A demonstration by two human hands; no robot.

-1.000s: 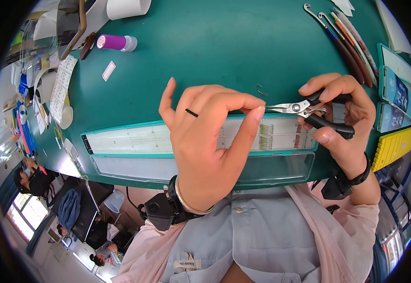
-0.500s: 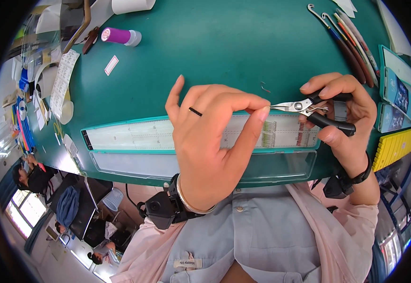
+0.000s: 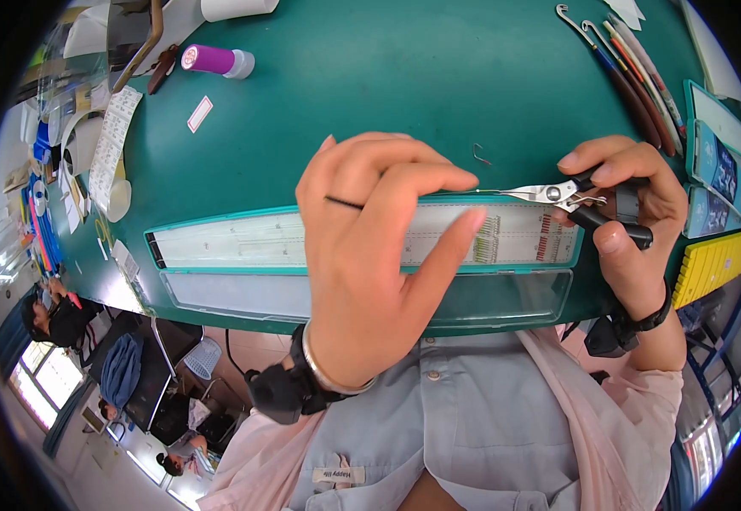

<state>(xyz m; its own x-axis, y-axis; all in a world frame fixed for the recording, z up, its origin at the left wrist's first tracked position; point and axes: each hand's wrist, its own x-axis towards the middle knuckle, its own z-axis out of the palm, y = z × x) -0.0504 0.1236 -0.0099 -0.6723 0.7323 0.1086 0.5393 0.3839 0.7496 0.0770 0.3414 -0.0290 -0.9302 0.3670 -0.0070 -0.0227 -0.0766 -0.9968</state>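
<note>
Head view: slim silver pliers (image 3: 557, 194), black handles, jaws together.

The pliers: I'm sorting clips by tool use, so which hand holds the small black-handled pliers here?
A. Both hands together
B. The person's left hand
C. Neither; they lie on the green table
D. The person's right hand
D: the right hand is closed around the black handles of the pliers, whose tip points toward the fingers of the left hand, raised over the long clear tray.
</note>
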